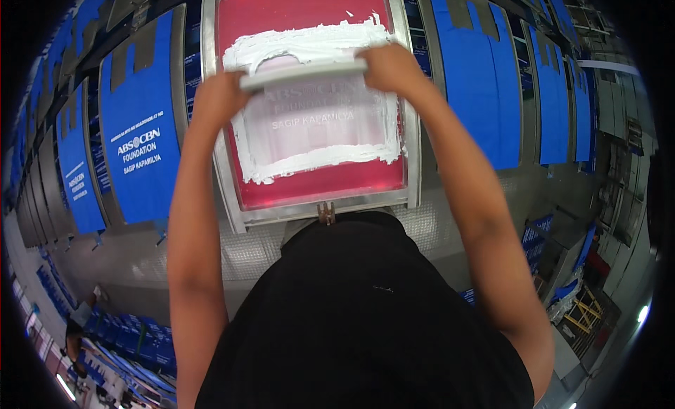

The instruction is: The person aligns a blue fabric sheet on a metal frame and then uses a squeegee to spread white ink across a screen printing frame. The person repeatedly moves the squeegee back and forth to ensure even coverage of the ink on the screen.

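Note:
A screen-printing frame (413, 177) with pale metal sides lies in front of me. Its mesh is red at the border (295, 192), and a paler window in the middle shows lettering through it. Thick white ink (330, 154) rings that window, heaped most along the far side. Across the window's far part lies a long pale squeegee (306, 74). My left hand (223, 99) is closed round its left end, and my right hand (390, 70) grips the right end. The squeegee's lower edge against the mesh is hidden from above.
Blue cut fabric panels lie on boards to the left (137, 177) and right (485, 120), the left ones printed in white. A small metal clamp (327, 213) sits on the frame's near edge, close to my body. Further back at lower left, a person stands near more blue panels.

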The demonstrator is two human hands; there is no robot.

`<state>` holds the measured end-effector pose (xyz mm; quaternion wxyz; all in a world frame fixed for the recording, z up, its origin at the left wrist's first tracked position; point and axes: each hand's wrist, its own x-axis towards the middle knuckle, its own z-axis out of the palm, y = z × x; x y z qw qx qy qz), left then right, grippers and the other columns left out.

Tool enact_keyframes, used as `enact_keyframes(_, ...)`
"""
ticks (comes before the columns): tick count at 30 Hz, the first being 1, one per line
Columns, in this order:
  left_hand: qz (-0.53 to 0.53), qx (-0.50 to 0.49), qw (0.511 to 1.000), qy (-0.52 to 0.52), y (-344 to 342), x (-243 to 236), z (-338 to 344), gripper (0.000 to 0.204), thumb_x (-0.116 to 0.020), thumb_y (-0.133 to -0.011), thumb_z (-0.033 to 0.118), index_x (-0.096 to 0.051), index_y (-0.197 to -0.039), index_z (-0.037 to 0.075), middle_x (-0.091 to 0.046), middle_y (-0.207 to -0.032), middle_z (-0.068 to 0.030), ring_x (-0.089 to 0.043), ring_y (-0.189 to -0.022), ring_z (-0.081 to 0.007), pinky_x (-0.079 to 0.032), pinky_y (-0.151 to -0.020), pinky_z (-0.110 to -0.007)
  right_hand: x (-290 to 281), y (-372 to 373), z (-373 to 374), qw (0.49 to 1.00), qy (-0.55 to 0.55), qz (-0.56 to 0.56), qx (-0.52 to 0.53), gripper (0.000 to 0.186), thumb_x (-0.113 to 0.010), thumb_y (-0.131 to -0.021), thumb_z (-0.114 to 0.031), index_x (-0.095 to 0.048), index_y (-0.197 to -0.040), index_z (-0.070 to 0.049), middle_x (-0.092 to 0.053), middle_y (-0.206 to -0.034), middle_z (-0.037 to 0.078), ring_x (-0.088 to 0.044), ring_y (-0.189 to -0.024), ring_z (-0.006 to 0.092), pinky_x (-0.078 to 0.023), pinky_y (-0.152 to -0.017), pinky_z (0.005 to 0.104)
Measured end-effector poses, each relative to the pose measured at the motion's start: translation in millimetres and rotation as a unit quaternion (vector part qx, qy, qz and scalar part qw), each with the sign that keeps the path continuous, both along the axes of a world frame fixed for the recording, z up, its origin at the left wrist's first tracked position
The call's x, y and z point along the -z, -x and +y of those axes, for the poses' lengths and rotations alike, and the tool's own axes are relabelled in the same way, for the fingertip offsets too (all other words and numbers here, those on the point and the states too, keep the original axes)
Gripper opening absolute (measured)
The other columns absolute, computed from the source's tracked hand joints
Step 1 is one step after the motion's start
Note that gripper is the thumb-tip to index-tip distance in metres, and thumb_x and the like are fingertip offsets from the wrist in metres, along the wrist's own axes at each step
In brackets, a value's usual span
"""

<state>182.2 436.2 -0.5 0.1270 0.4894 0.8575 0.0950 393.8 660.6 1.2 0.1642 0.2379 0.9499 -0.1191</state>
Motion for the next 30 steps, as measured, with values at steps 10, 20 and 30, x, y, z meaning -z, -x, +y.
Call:
enact_keyframes(10,-0.035,-0.013,0.999,0.016,-67,31,-62,0.034,-0.075,-0.064,0.011,-0.069,-0.097,0.010,-0.066,-0.088,-0.0138,-0.063,-0.087,-0.0329,-0.052,-0.078,-0.043,23,-65,-68,0.999,0.016,0.037,0.023,0.038,-0.065,-0.066,-0.004,-0.070,-0.102,-0.014,-0.070,-0.088,0.010,-0.064,-0.095,0.0259,-0.024,-0.112,0.0549)
enact_keyframes(20,-0.060,-0.008,0.997,0.055,-36,-8,-43,0.040,-0.079,-0.071,0.026,-0.069,-0.105,0.008,-0.068,-0.093,-0.0171,-0.066,-0.088,-0.0324,-0.053,-0.076,-0.041,-20,-47,-45,1.000,0.001,-0.008,-0.022,0.038,-0.060,-0.069,-0.009,-0.069,-0.105,-0.018,-0.069,-0.085,0.012,-0.066,-0.088,0.0293,-0.039,-0.102,0.0488)
enact_keyframes(30,-0.015,-0.007,1.000,-0.023,-31,35,-22,0.028,-0.078,-0.068,0.019,-0.071,-0.095,0.010,-0.067,-0.083,-0.0172,-0.064,-0.081,-0.0338,-0.052,-0.073,-0.043,26,-33,-34,0.999,-0.029,-0.015,0.011,0.034,-0.066,-0.071,-0.012,-0.069,-0.104,-0.019,-0.070,-0.096,0.008,-0.066,-0.094,0.0238,-0.021,-0.112,0.0561)
